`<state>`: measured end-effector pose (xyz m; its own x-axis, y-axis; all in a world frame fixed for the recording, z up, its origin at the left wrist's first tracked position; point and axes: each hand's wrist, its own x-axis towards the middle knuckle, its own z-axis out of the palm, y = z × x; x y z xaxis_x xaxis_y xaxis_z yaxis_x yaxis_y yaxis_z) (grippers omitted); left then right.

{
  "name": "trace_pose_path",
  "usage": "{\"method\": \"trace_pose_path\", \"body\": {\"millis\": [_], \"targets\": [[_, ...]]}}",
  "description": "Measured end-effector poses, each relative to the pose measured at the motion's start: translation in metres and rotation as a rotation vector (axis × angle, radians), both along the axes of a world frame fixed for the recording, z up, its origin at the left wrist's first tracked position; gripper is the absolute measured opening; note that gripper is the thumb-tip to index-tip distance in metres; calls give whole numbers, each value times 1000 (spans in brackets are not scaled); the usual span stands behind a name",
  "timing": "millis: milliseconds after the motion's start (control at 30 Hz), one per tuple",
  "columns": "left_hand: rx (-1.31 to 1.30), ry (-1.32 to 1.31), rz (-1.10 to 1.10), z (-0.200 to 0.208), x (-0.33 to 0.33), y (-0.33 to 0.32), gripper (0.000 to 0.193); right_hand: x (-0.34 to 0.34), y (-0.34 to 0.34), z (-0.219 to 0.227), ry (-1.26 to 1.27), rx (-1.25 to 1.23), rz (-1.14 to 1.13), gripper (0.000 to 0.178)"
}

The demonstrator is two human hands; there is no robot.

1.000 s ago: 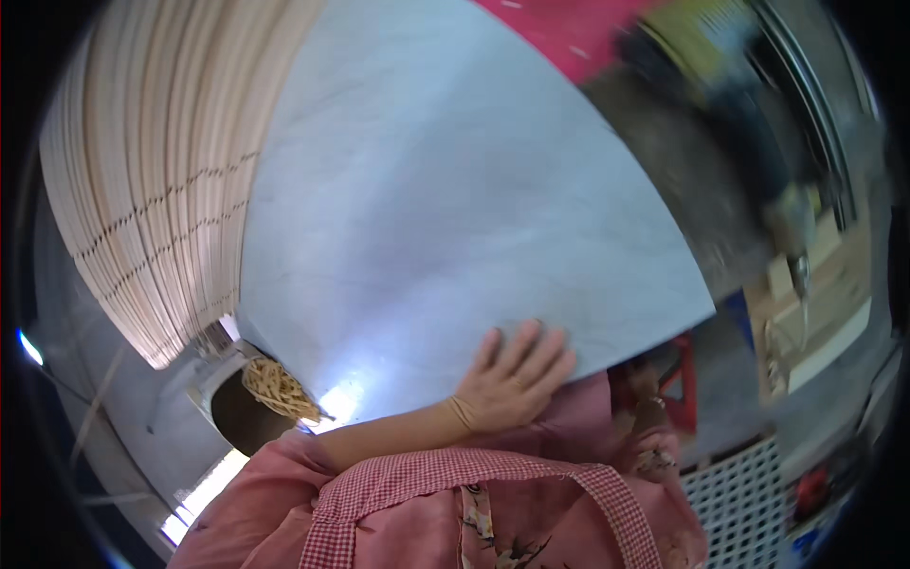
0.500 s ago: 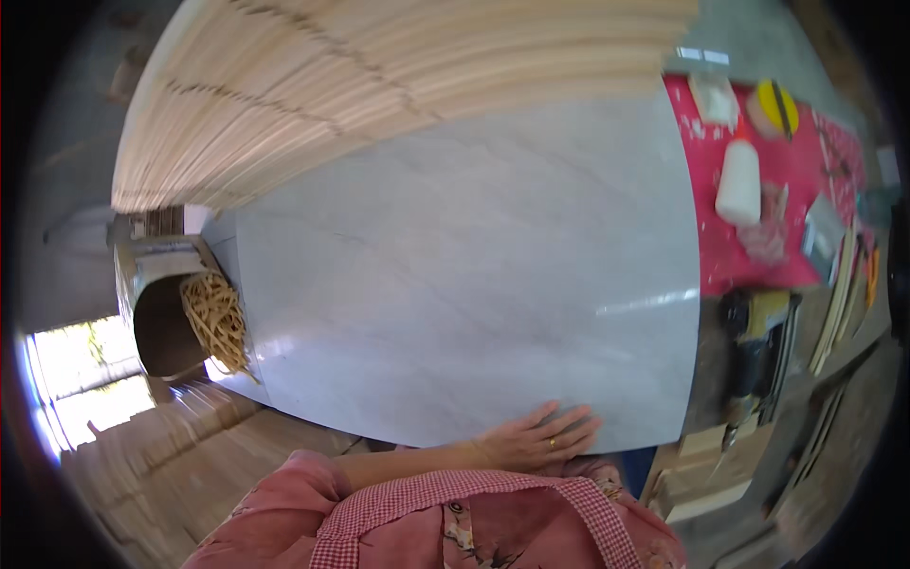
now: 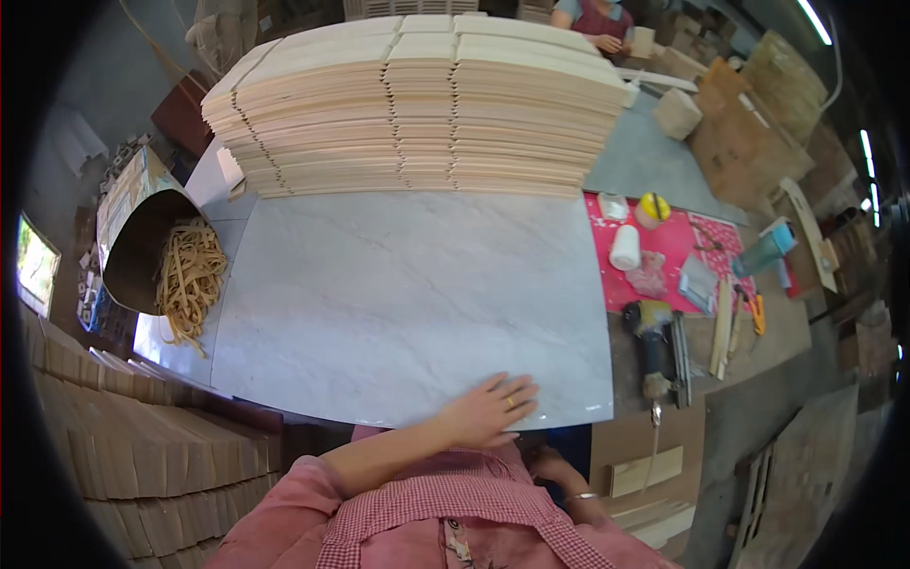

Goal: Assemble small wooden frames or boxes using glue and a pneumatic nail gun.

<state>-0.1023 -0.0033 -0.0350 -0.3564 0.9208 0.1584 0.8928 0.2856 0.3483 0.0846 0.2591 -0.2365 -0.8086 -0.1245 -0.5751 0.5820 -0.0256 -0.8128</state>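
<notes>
My left hand [image 3: 490, 411], with a ring on one finger, lies flat near the front edge of a pale marble-patterned tabletop [image 3: 408, 284]. Its fingers are stretched out and it holds nothing. My right hand [image 3: 552, 466] is low in front of my body, below the table edge, in shadow; a bracelet circles its wrist. Its fingers are too dark and partly hidden to read. Across the far side of the tabletop stands a tall stack of light wooden boards [image 3: 417, 123] with notched edges.
A tipped box [image 3: 128, 247] with tan strips [image 3: 192, 270] stands left. At right are a nail gun [image 3: 652, 351], a white bottle [image 3: 625, 248] on red sheeting [image 3: 607, 275], and orange-handled pliers [image 3: 757, 315]. Wooden pieces [image 3: 161, 446] are piled lower left. Another person [image 3: 597, 24] works beyond the stack.
The view has lifted and shifted, so the whole stack and the other person now show. My left hand stays flat on the tabletop. My right hand has come into sight below the edge.
</notes>
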Motion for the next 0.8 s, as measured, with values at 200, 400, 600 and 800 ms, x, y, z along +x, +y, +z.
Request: {"method": "trace_pose_path", "body": {"millis": [200,400,600,800], "targets": [[193,36,274,18,19,-48,54,-107,-15,322,380,827,601,18],[98,197,761,10,25,-116,51,-326,29,420,936,1150,-184,35],[102,173,957,9,26,-125,51,-517,91,447,660,1386,-367,65],[91,135,956,11,27,-131,52,-558,43,464,465,1113,-336,59]]}}
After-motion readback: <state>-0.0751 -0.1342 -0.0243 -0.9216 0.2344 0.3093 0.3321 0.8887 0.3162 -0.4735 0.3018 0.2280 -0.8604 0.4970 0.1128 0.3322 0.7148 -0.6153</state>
